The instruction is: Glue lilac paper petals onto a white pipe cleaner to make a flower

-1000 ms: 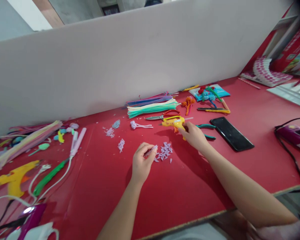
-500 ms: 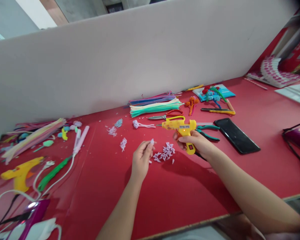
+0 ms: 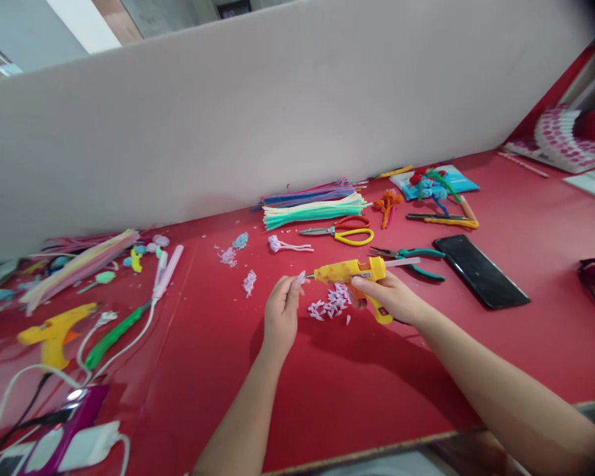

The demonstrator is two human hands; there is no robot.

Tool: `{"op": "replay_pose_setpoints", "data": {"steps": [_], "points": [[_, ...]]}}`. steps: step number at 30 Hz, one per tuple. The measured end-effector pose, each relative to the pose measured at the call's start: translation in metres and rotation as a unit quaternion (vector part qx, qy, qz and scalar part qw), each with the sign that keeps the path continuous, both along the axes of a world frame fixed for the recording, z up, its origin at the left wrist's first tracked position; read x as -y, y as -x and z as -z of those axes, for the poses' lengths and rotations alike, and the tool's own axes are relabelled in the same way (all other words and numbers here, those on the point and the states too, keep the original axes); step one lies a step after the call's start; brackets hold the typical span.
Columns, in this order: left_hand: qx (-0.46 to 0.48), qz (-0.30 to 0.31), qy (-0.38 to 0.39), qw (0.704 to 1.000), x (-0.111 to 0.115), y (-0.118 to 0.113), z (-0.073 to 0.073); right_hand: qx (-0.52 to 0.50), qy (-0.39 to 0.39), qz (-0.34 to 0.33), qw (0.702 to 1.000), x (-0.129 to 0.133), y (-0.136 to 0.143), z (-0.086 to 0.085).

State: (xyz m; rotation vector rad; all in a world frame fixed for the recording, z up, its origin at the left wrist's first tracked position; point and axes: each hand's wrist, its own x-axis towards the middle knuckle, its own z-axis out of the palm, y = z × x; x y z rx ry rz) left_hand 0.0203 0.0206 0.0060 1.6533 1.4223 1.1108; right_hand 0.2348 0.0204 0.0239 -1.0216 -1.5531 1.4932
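Observation:
My left hand point(image 3: 283, 305) pinches a small pale purple piece point(image 3: 301, 277) between thumb and fingertips. My right hand point(image 3: 384, 294) is wrapped round a yellow glue gun point(image 3: 344, 270), with a clear glue stick out of its back end. The metal nozzle points left and is at the purple piece; whether they touch is too small to tell. Under the gun lies a pile of small purple pieces point(image 3: 331, 302). A purple bundle with long stems point(image 3: 290, 245) lies behind my left hand.
Yellow-and-red-handled scissors point(image 3: 354, 236), teal pliers point(image 3: 421, 252) and a black phone point(image 3: 480, 271) lie behind and right. Fuzzy stems point(image 3: 315, 210) line the wall. At left are another glue gun point(image 3: 54, 336), a pink-white tool point(image 3: 167, 272), cables and a purple power strip point(image 3: 74, 423).
The glue gun in my right hand has moved left and down, bringing its nozzle to the purple piece. My left hand keeps its pinch. The camera view has shifted slightly.

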Motion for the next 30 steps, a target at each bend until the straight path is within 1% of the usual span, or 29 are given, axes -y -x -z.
{"op": "replay_pose_setpoints", "data": {"steps": [6,13,17,22,30], "points": [[0.004,-0.004,0.001,1.0,0.0002,-0.0008,-0.0011,0.015,-0.001,-0.004,1.0,-0.0013,0.0008,0.0034],[0.008,0.001,-0.001,1.0,0.001,-0.0009,-0.0024,0.02,0.014,0.015,1.0,-0.0014,0.0013,0.0023],[0.02,0.0,0.001,1.0,0.0008,-0.0008,-0.0025,0.024,0.022,0.019,0.999,-0.0015,0.0008,0.0038],[0.014,-0.003,-0.008,1.0,0.001,-0.001,-0.0019,0.029,0.023,0.025,0.999,-0.0017,0.0009,0.0042],[0.014,0.002,0.0,1.0,0.0012,-0.0008,-0.0017,0.041,0.028,0.027,0.998,-0.0028,0.0009,0.0042]]}}
